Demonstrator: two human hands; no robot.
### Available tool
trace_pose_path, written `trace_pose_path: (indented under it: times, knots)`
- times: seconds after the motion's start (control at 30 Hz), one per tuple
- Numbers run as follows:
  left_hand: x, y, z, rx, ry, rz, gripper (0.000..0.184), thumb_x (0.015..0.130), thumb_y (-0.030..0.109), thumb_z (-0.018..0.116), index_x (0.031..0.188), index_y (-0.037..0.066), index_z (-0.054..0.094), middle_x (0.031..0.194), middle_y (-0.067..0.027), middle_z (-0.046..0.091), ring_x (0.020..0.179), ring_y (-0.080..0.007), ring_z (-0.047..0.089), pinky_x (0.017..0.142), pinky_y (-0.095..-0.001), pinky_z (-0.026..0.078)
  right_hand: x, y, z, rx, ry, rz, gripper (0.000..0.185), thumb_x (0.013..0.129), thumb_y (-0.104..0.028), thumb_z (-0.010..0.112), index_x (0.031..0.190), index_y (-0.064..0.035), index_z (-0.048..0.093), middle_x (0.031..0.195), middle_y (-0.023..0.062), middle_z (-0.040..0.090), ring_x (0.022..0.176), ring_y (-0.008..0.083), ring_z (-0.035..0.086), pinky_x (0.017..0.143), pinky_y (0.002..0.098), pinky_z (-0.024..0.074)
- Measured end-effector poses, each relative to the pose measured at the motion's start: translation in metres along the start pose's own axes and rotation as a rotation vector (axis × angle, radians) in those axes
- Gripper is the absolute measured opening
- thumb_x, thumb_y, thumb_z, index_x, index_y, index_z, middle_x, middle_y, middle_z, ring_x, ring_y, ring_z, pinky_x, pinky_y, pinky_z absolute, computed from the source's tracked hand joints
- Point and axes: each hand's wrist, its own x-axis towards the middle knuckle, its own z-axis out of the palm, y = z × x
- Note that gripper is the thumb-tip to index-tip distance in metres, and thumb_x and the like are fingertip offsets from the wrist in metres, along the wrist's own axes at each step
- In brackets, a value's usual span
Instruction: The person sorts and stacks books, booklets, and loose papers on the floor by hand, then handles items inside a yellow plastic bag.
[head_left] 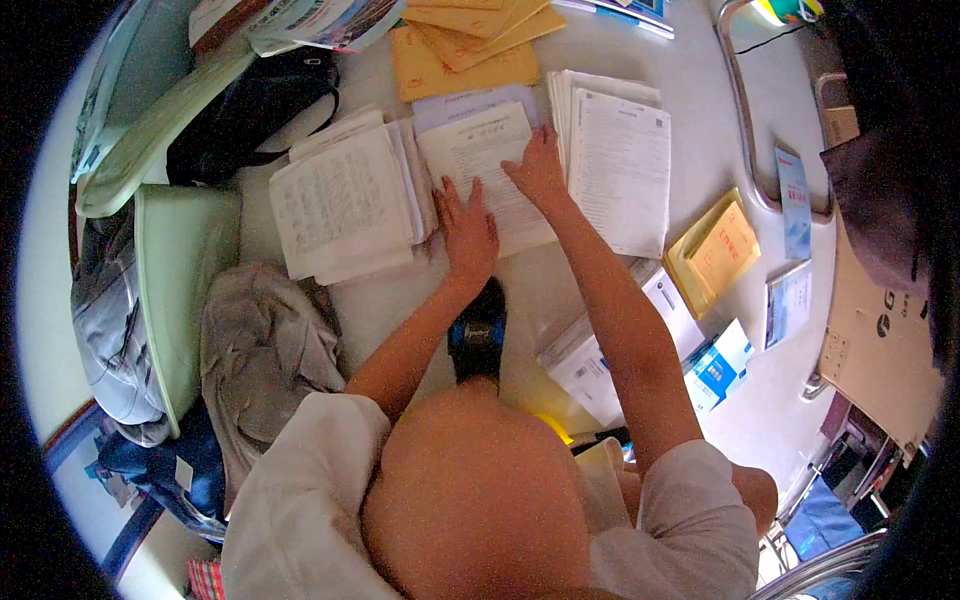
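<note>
My left hand [468, 228] lies with its fingers spread on the lower left part of a printed sheet [490, 145]. Thumb and fingers apart, my right hand [540, 170] touches the right side of the same sheet. A pale lilac paper [460, 104] shows from under its top edge. To the left sits a thick, uneven stack of papers [345, 200], its top page covered in writing. Another stack of printed pages [620, 170], with a small square code in its corner, lies just right of my right hand.
Brown envelopes [465, 65] are piled beyond the sheet; more envelopes [715, 255] and blue-white booklets [718, 368] lie to the right. A black bag [255, 115] and grey cloth [265, 350] are at left. My foot in a black sandal [477, 335] is below the papers. A cardboard box [875, 345] stands far right.
</note>
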Motion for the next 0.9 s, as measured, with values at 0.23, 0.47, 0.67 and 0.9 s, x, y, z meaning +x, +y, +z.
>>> trace_pose_path:
  times: [0.23, 0.47, 0.67, 0.9]
  knots:
    - [0.000, -0.003, 0.001, -0.023, -0.024, -0.038, 0.069, 0.085, 0.010, 0.065, 0.149, 0.009, 0.038, 0.158, -0.0295, 0.014, 0.142, -0.0543, 0.019, 0.117, -0.0565, 0.023, 0.029, 0.016, 0.021, -0.126, -0.022, 0.168, 0.097, 0.068, -0.042, 0.084, 0.136, 0.0123, 0.040, 0.138, 0.0308, 0.046, 0.134, 0.0467, 0.038, 0.115, 0.0500, 0.0288]
    - [0.002, -0.005, 0.003, -0.029, -0.023, -0.047, 0.069, 0.086, 0.010, 0.065, 0.149, 0.009, 0.037, 0.159, -0.0277, 0.012, 0.142, -0.0537, 0.018, 0.117, -0.0569, 0.023, 0.050, 0.042, 0.013, 0.408, -0.263, 0.338, 0.090, 0.058, -0.037, 0.093, 0.125, 0.0089, 0.055, 0.113, 0.0228, 0.067, 0.103, 0.0365, 0.067, 0.088, 0.0435, 0.0553]
    - [-0.002, -0.002, 0.000, -0.068, -0.025, -0.059, 0.070, 0.086, 0.011, 0.066, 0.149, 0.009, 0.037, 0.159, -0.0270, 0.009, 0.144, -0.0531, 0.014, 0.118, -0.0556, 0.021, 0.030, 0.027, -0.029, 0.608, -0.448, 0.399, 0.078, 0.059, -0.035, 0.093, 0.116, 0.0078, 0.062, 0.104, 0.0200, 0.071, 0.100, 0.0344, 0.068, 0.088, 0.0426, 0.0552]
    - [-0.001, -0.003, -0.002, -0.051, -0.017, -0.042, 0.070, 0.085, 0.013, 0.067, 0.148, 0.008, 0.037, 0.158, -0.0299, 0.011, 0.144, -0.0507, 0.015, 0.120, -0.0520, 0.020, 0.009, 0.018, -0.010, 0.536, -0.216, 0.349, 0.084, 0.063, -0.035, 0.091, 0.126, 0.0075, 0.055, 0.122, 0.0236, 0.063, 0.112, 0.0359, 0.062, 0.095, 0.0446, 0.0513]
